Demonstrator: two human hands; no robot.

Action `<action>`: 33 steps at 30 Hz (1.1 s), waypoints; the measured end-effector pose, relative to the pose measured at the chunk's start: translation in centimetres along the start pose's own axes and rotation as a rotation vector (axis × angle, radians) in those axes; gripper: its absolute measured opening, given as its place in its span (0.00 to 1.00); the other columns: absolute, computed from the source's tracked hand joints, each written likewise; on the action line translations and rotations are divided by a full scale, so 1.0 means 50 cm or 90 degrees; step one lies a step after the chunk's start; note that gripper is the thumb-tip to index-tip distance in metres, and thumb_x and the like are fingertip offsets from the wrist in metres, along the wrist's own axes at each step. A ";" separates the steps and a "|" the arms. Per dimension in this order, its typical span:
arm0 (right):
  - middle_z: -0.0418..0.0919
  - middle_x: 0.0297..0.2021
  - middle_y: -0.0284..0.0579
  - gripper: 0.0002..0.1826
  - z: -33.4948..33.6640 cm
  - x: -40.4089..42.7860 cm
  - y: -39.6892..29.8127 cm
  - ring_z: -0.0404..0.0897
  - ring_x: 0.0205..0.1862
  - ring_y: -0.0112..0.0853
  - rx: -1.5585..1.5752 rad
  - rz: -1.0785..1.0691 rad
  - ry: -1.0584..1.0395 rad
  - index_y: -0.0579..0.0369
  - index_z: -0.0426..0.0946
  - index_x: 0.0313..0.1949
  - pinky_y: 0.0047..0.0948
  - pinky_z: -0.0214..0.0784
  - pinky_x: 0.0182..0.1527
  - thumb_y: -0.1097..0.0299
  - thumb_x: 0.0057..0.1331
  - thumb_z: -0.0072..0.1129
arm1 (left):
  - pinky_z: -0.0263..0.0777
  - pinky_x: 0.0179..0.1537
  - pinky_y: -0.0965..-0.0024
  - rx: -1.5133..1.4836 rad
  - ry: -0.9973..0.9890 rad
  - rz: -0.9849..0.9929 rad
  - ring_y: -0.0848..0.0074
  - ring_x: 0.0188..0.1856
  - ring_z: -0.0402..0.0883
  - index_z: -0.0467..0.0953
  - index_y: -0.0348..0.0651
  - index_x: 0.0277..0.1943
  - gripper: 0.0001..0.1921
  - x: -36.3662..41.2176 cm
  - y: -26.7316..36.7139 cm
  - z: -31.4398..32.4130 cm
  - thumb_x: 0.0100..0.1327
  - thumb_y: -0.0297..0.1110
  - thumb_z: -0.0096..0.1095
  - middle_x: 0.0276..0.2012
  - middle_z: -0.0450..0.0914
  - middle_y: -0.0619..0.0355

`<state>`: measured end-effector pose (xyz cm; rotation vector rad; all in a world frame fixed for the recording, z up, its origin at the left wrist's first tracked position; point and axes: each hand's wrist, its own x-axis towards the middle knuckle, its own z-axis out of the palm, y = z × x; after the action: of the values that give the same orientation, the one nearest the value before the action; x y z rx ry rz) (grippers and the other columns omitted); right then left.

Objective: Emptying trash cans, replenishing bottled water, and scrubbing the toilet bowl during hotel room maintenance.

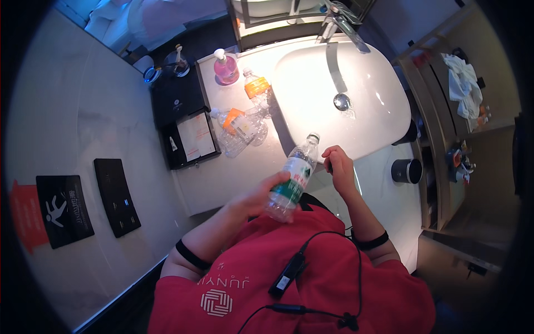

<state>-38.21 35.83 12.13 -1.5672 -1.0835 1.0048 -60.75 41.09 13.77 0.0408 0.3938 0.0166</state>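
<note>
My left hand (260,192) grips a clear plastic bottle (308,151) with a green and white label around its lower half. The bottle tilts, its neck towards the front rim of the white washbasin (288,129). Just right of the bottle is my right hand (343,169), fingers curled. A small dark patch shows at its fingers, too unclear to name. Left of the basin, a crumpled plastic bottle (233,137) with an orange label lies on the counter (196,183). Another orange-labelled bottle (256,87) lies behind it, against the basin.
A pink pump soap bottle (226,70) stands at the counter's back. Beside it is a black tray box (167,146) with papers and a small tube. A chrome faucet (348,31) rises behind the basin. A dark bin (406,171) stands at right, near wooden shelving (436,188).
</note>
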 end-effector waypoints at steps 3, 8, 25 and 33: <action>0.71 0.20 0.43 0.08 0.060 0.005 -0.013 0.69 0.21 0.30 -0.125 -0.138 -0.021 0.58 0.71 0.31 0.28 0.62 0.26 0.67 0.62 0.47 | 0.73 0.40 0.60 0.488 0.239 0.124 0.56 0.41 0.78 0.65 0.37 0.51 0.27 -0.052 0.029 -0.055 0.57 0.50 0.57 0.39 0.77 0.45; 0.72 0.27 0.47 0.06 0.238 0.043 -0.007 0.71 0.31 0.43 -0.254 -0.303 -0.179 0.56 0.73 0.31 0.37 0.63 0.34 0.68 0.55 0.55 | 0.68 0.44 0.60 1.134 0.637 0.079 0.58 0.43 0.74 0.68 0.42 0.49 0.32 -0.108 0.044 -0.233 0.41 0.46 0.70 0.40 0.75 0.49; 0.72 0.25 0.44 0.08 0.410 0.142 0.161 0.71 0.32 0.42 -0.485 -0.238 -0.214 0.53 0.71 0.29 0.40 0.61 0.36 0.64 0.54 0.56 | 0.63 0.41 0.62 1.315 0.901 0.402 0.67 0.41 0.69 0.73 0.47 0.32 0.08 -0.061 0.061 -0.346 0.55 0.40 0.55 0.33 0.71 0.59; 0.67 0.32 0.45 0.10 0.436 0.159 0.179 0.67 0.37 0.39 -0.594 -0.260 -0.227 0.52 0.68 0.34 0.36 0.57 0.40 0.62 0.57 0.52 | 0.67 0.37 0.66 1.296 0.855 0.468 0.67 0.39 0.71 0.71 0.45 0.32 0.08 -0.043 0.096 -0.388 0.55 0.39 0.55 0.32 0.71 0.57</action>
<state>-55.07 47.34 -2.07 -1.7592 -2.2344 0.5013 -70.21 46.55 -3.12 2.2859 1.5687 0.3797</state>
